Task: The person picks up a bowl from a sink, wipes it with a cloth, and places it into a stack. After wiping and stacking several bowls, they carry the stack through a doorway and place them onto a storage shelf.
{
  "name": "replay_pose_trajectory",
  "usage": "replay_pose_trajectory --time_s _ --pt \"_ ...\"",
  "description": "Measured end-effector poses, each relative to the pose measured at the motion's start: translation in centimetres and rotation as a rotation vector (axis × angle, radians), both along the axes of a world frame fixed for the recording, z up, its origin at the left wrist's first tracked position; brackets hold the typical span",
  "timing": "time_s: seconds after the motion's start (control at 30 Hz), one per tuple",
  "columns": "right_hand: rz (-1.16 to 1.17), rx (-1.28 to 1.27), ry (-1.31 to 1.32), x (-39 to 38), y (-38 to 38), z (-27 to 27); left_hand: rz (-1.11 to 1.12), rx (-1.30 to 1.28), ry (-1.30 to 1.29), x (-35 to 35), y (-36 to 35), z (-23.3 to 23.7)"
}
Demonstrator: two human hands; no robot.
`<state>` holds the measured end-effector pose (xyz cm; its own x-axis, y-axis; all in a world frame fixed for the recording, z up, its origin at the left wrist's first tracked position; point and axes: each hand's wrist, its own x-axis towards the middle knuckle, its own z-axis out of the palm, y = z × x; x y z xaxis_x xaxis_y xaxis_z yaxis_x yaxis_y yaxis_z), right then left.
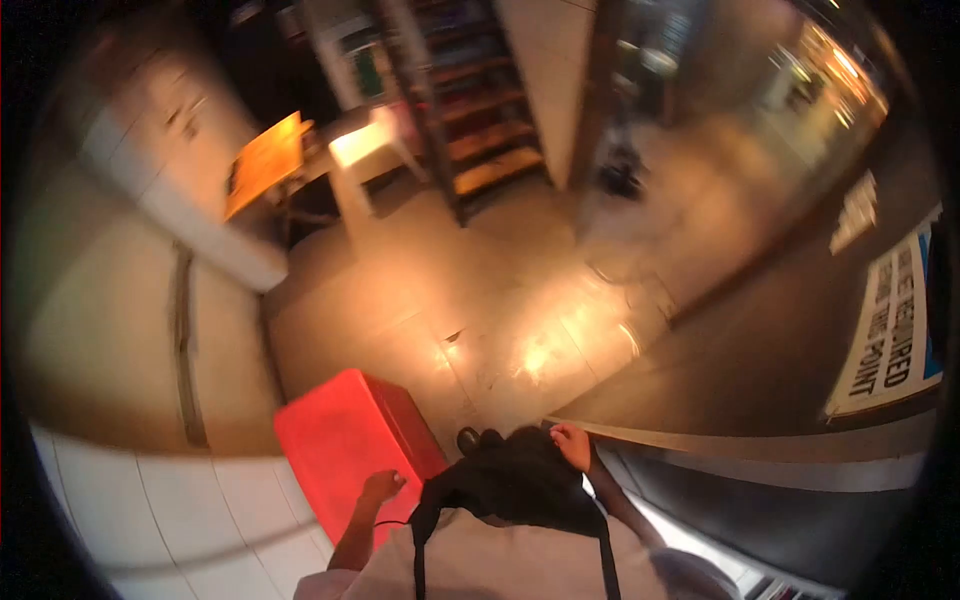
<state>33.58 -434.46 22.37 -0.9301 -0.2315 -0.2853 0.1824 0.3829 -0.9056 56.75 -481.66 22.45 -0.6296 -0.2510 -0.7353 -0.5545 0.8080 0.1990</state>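
My left hand (383, 486) hangs loosely curled, with nothing visible in it. It overlaps the right side of a large red box-like container (335, 440) in this view. On the other side of my body, my right hand (572, 445) has its fingers bent in and shows no object. Its fingertips are close to the pale edge of a dark panel (690, 385). A black apron (520, 470) covers my front, and a dark shoe (468, 440) shows just beyond it.
Ahead stretches a tiled floor (400, 300) with bright reflections. Dark open stairs (490, 130) rise at the back, beside a white stool-like piece (365, 150) and an orange-lit board (268, 165). White tiles line the left wall (190, 500). A sign (885, 325) reads "REQUIRED" and "THIS POINT".
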Motion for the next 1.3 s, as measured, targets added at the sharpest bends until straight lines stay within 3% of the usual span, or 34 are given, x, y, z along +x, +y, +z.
replay_pose_trajectory --time_s 0.03,0.13,0.17,0.27,0.3,0.37,0.4,0.43,0.47,0.53,0.57,0.6,0.67,0.77,0.87,0.93,1.0,1.03,1.07,1.13,1.17,1.2,1.23,1.27,1.3 --pt "0.018 0.061 -0.179 -0.3 -0.4 1.6 -0.167 -0.036 0.014 -4.9 -3.1 1.2" --pt "-0.127 0.356 -0.091 -1.7 -3.3 5.5 -0.487 -0.114 -0.003 -21.4 -8.4 6.2" --pt "-0.199 0.326 -0.081 -2.4 -4.0 5.2 -0.555 -0.138 -0.025 -26.9 -9.0 7.6" --pt "-0.315 0.294 -0.221 -5.5 -5.2 -0.5 -0.63 -0.106 0.303 -41.6 -9.7 8.2" --pt "-0.366 0.256 -0.44 -7.5 -5.2 -0.8 -0.377 0.085 0.367 -45.3 -9.2 7.9" --pt "-0.518 0.245 -0.416 -10.8 -5.7 -3.4 0.139 0.462 0.454 -52.7 -7.0 7.4" --pt "-0.589 0.237 -0.412 -12.0 -6.0 -5.7 0.212 0.558 0.466 -55.3 -5.9 6.7" --pt "-0.659 0.151 -0.304 -12.9 -5.9 -9.8 0.293 0.646 0.468 -56.5 -5.3 5.4" --pt "-0.607 0.122 -0.509 -15.4 -5.7 -7.9 0.374 0.728 0.463 -57.0 -5.6 3.7" --pt "-0.581 0.032 -0.333 -19.1 -5.4 -12.2 0.252 0.763 0.212 -58.4 -7.6 -1.1" --pt "-0.634 0.149 -0.305 -21.3 -5.9 -11.9 0.187 0.707 0.102 -58.5 -8.7 -2.5" --pt "-0.678 0.282 -0.281 -24.2 -5.2 -11.2 0.162 0.637 0.02 -58.2 -10.1 -3.3" --pt "-0.734 0.073 -0.381 -29.5 -3.6 -6.8 0.124 0.531 -0.131 -57.5 -12.6 -4.2" --pt "-0.751 0.028 -0.315 -37.6 -0.7 -5.4 0.18 0.512 -0.216 -60.4 -14.3 -4.6" --pt "-0.861 -0.27 -0.275 -46.8 2.6 -3.5 0.277 0.625 -0.226 -66.9 -13.5 -6.7" --pt "-0.865 -0.364 -0.181 -53.7 4.4 3.8 0.387 0.891 -0.192 -73.8 -12.3 -8.8" --pt "-0.848 -0.421 -0.09 -61.9 6.3 9.4 0.437 1.102 -0.142 -82.8 -9.5 -9.8" --pt "-0.832 -0.427 -0.052 -65.7 7.4 11.1 0.243 0.803 -0.031 -88.7 -8.2 -11.6" --pt "-0.82 -0.431 -0.01 -69.2 8.4 13.0 0.073 0.481 0.027 -95.6 -4.6 -10.5" --pt "-0.826 -0.483 0.063 -76.7 9.8 18.6 -0.32 0.438 0.149 -108.3 4.6 -9.0" --pt "-0.779 -0.487 0.079 -80.1 11.4 20.4 -0.24 0.683 0.206 -111.9 13.4 0.8" --pt "-0.764 -0.489 0.165 -83.3 12.4 21.2 -0.554 0.568 0.195 -117.1 19.8 5.5" --pt "-0.726 -0.429 0.22 -86.0 13.5 22.7 -0.708 0.927 0.468 -119.7 25.5 8.2" --pt "-0.692 -0.376 0.267 -87.9 14.9 23.7 -0.826 0.836 0.419 -122.3 32.5 13.8" --pt "-0.684 -0.382 0.291 -89.4 16.4 23.3 -0.884 1.107 0.306 -124.2 38.7 18.4"
